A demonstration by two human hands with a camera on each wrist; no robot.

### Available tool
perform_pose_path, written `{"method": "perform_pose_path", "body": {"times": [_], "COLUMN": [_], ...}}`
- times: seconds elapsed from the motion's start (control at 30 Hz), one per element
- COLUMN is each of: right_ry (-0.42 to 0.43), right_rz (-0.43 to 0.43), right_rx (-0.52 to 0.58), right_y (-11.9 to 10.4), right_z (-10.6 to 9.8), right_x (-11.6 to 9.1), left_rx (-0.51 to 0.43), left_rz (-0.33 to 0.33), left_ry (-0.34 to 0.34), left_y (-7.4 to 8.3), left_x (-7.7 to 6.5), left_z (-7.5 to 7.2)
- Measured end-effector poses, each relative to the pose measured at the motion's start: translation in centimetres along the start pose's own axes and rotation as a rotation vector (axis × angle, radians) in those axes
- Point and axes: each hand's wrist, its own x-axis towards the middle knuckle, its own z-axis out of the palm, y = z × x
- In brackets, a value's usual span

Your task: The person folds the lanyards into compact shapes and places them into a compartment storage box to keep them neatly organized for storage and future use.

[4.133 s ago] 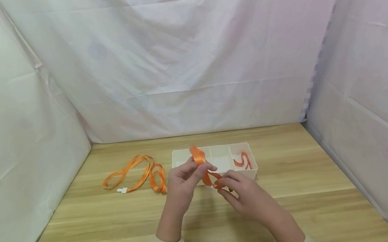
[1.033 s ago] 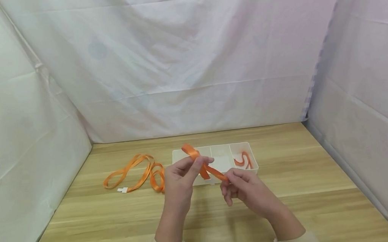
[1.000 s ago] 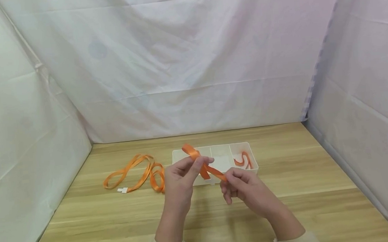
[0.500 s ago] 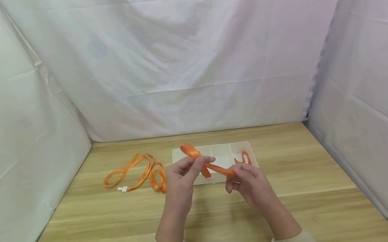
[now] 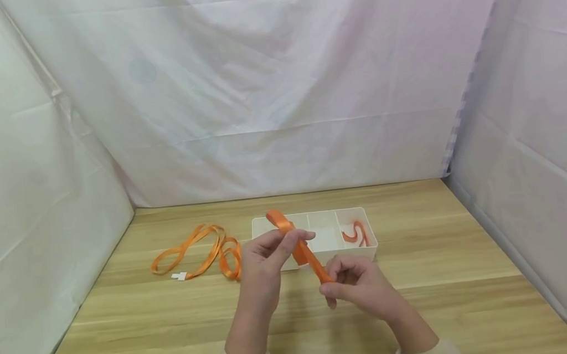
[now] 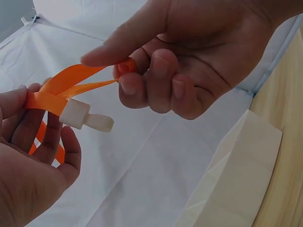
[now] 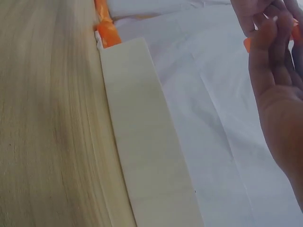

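Fingers [image 6: 160, 71] of left hand [image 5: 264, 261] and right hand [image 5: 361, 286] pinch orange lanyard [image 5: 299, 252], partly hiding white tray [image 5: 363, 253] behind.

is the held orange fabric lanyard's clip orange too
No, the left wrist view shows a white plastic clip on the orange fabric lanyard.

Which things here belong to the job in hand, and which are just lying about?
In the job: left hand, right hand, held strap, its white clip; possibly the tray.
Apparently lying about: ribbon in the tray, orange loops on the table.
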Motion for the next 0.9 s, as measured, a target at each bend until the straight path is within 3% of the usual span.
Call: {"method": "perform_pose_path", "body": {"times": [0.13, 0.37, 0.47, 0.53, 0.67, 0.73, 0.8, 0.9], "right_ry": [0.100, 0.122, 0.162, 0.249, 0.504, 0.564, 0.531, 0.336], "right_rz": [-0.088, -0.164, -0.224, -0.286, -0.389, -0.429, -0.481, -0.526], "right_rx": [-0.090, -0.095, -0.157, -0.199, -0.224, -0.203, -0.174, -0.177], "right_y": [0.1, -0.3, -0.2, -0.1, -0.1, -0.2, -0.2, -0.4], "right_z": [0.5, 0.6, 0.9, 1.2, 1.7, 1.6, 1.3, 0.7], "right_x": [0.1, 0.2, 0.4, 0.6, 0.9, 1.0, 1.1, 1.0], "left_rx": [0.002, -0.054, -0.049, -0.040, -0.047, -0.053, -0.055, -0.062], "left_rz": [-0.010, 0.001, 0.000, -0.003, -0.005, -0.001, 0.003, 0.008], "left_ry": [0.019, 0.026, 0.043, 0.070, 0.105, 0.104, 0.109, 0.149], "left_y": [0.1, 0.3, 0.3, 0.4, 0.3, 0.2, 0.1, -0.1], "left_x": [0.0, 0.1, 0.1, 0.1, 0.1, 0.1, 0.1, 0.2], "left_z": [-0.2, -0.4, -0.3, -0.3, -0.1, 0.1, 0.2, 0.2]}}
